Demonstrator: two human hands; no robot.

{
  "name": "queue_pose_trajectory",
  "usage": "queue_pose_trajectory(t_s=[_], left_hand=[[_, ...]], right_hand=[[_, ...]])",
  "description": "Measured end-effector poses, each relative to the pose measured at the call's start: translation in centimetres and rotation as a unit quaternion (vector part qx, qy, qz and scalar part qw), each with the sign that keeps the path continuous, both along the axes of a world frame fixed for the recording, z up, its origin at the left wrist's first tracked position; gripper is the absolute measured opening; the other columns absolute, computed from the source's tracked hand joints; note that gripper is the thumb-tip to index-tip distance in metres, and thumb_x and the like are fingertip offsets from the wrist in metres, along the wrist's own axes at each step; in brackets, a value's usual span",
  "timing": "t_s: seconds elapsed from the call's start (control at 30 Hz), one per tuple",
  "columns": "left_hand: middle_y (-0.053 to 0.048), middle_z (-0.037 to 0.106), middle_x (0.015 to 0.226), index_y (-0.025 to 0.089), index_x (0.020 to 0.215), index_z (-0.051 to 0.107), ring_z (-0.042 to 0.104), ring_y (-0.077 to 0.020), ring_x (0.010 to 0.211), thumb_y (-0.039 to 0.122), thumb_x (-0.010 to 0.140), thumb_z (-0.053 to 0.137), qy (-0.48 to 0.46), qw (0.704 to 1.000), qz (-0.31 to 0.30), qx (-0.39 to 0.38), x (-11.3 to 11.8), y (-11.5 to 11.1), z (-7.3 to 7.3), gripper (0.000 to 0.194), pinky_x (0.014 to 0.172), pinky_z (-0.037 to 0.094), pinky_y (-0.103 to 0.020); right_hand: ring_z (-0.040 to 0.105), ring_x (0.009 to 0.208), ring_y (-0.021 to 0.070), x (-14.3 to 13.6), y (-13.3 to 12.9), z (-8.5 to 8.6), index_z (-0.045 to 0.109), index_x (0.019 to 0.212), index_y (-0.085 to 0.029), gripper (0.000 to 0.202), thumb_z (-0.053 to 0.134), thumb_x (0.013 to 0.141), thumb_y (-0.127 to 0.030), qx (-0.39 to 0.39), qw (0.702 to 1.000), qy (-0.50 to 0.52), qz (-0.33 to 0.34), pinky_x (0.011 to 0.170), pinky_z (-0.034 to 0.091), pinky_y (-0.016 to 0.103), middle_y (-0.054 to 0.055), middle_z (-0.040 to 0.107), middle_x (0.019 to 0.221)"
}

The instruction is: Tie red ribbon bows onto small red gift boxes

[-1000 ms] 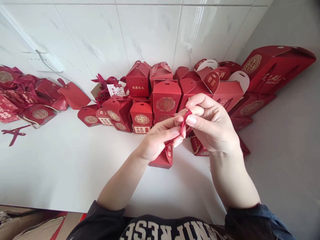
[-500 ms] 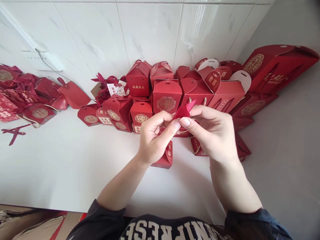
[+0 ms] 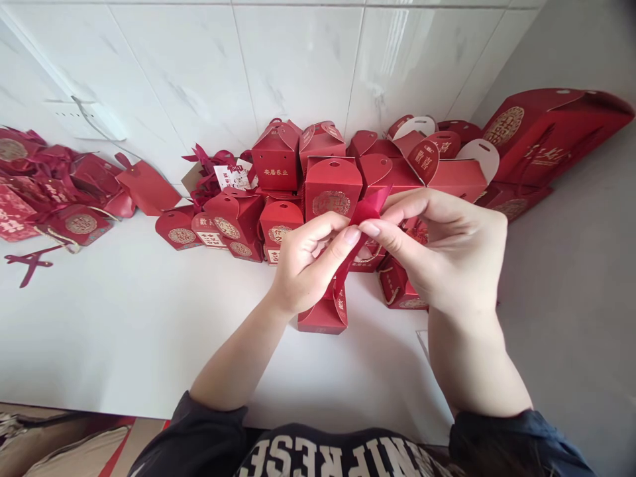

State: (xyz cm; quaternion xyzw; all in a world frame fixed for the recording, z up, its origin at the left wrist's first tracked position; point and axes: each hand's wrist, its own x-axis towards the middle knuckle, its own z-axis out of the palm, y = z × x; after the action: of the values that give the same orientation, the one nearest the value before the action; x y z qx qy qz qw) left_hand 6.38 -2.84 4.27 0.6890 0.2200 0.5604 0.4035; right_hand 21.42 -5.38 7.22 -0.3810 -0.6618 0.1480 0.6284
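My left hand [image 3: 311, 262] pinches a red ribbon [image 3: 368, 207] between thumb and fingers. My right hand [image 3: 442, 248] grips the same ribbon from the other side, its thumb tip touching my left thumb. One end of the ribbon sticks up above the fingertips, and another part hangs down toward a small red box [image 3: 322, 318] on the table beneath my hands. Whether the ribbon is joined to that box cannot be made out. Part of the ribbon is hidden behind my fingers.
Red gift boxes [image 3: 332, 189] stand in stacks along the tiled wall, with larger ones [image 3: 551, 136] at the right. More boxes [image 3: 82, 222] and a loose ribbon bow [image 3: 32, 264] lie at the left of the white table [image 3: 124, 331]. A cable hangs from a wall socket [image 3: 84, 119].
My right hand has turned and shifted slightly right, its wrist raised. More of the ribbon shows, with a length now hanging below my fingertips.
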Motion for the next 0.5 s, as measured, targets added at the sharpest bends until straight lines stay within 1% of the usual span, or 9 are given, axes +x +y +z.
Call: queue_pose_trajectory(t_s=[0.17,0.33,0.43,0.5], left_hand=[[-0.002,0.063,0.069,0.018,0.078,0.062,0.059,-0.0133,0.064,0.035,0.096,0.054,0.023,1.0,0.013,0.018,0.04,0.06,0.25,0.025,0.057,0.046,-0.027],[-0.001,0.057,0.066,0.018,0.078,0.064,0.053,-0.0118,0.06,0.035,0.095,0.054,0.042,0.998,0.033,0.034,0.0,0.22,0.36,0.026,0.054,0.041,-0.026],[-0.001,0.059,0.069,0.018,0.08,0.065,0.055,-0.0128,0.064,0.034,0.095,0.054,0.029,0.999,0.025,0.033,0.01,0.29,0.51,0.024,0.058,0.043,-0.027],[-0.002,0.062,0.073,0.018,0.079,0.066,0.058,-0.0137,0.067,0.033,0.095,0.054,0.019,0.999,0.017,0.033,0.04,0.27,0.66,0.025,0.061,0.046,-0.027]], right_hand=[[0.069,0.078,0.018,0.12,0.0,0.19,0.067,0.072,-0.023,0.012,0.076,0.08,-0.024,0.014,1.0,-0.009,-0.018,0.073,0.056,0.033,0.0,0.072,0.08],[0.067,0.074,0.0177,0.14,0.19,0.37,0.067,0.071,-0.023,0.014,0.077,0.079,-0.029,0.006,1.0,-0.011,-0.01,0.069,0.056,0.033,-0.001,0.07,0.075],[0.067,0.076,0.0178,0.15,0.4,0.49,0.068,0.076,-0.024,0.012,0.077,0.079,-0.032,-0.002,1.0,0.012,0.009,0.07,0.057,0.033,0.0,0.071,0.079],[0.067,0.077,0.0185,0.24,0.53,0.49,0.07,0.083,-0.025,0.016,0.078,0.078,-0.037,-0.028,0.999,0.015,0.038,0.07,0.057,0.033,0.001,0.072,0.084]])
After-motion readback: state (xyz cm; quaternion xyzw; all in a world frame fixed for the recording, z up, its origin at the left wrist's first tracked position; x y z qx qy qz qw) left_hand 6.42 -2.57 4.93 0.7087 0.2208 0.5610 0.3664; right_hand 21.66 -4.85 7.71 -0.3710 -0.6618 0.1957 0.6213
